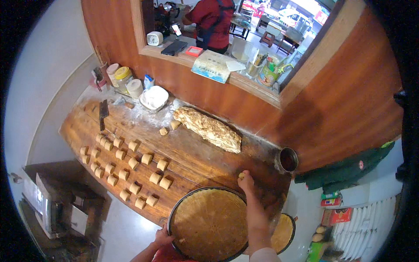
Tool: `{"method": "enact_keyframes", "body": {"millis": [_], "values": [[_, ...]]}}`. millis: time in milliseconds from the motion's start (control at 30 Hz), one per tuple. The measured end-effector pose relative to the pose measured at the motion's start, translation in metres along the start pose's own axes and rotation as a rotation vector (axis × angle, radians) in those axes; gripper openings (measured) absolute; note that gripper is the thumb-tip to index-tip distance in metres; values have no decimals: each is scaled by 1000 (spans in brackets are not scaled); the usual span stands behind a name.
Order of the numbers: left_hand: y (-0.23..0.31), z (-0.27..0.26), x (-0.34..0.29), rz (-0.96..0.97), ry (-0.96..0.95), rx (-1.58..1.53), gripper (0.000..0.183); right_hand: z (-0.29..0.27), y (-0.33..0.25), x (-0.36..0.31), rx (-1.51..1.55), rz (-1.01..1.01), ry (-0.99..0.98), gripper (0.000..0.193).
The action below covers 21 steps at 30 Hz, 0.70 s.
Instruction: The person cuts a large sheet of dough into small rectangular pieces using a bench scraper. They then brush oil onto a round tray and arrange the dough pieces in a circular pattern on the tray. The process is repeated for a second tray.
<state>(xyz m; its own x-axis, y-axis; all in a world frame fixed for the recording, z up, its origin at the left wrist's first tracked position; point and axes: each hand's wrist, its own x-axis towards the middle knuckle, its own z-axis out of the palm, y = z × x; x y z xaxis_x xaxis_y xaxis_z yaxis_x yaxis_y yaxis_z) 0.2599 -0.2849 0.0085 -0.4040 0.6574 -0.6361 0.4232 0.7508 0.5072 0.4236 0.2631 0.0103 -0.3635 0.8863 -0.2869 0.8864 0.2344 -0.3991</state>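
Note:
My right hand (246, 181) reaches over the round woven tray (209, 225) and is closed on a small dough piece (241, 175) at the wooden board's near right end. My left hand (162, 238) grips the tray's near left rim. Several cut dough blocks (131, 172) lie in rows on the wooden board (192, 161) to the left. A long layered dough log (209, 129) lies at the back, with two small pieces (169, 128) beside its left end.
A cleaver (103, 113) rests on the board's far left. A white bowl of flour (154, 98) and jars (122, 78) stand behind. A dark metal cup (288, 159) sits at the right end. A second woven tray (283, 233) lies lower right. A person in red (211, 19) stands beyond the counter window.

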Motion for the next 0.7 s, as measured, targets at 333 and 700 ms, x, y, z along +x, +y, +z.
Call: {"method": "enact_keyframes", "body": {"millis": [333,700], "values": [[6,-11,9,-46,-96,-104,102,-73,60,-35,235,90,63,59],[-26,-5,80,263,78,-337,66,-45,246,-152,-626,96,175,54]]}}
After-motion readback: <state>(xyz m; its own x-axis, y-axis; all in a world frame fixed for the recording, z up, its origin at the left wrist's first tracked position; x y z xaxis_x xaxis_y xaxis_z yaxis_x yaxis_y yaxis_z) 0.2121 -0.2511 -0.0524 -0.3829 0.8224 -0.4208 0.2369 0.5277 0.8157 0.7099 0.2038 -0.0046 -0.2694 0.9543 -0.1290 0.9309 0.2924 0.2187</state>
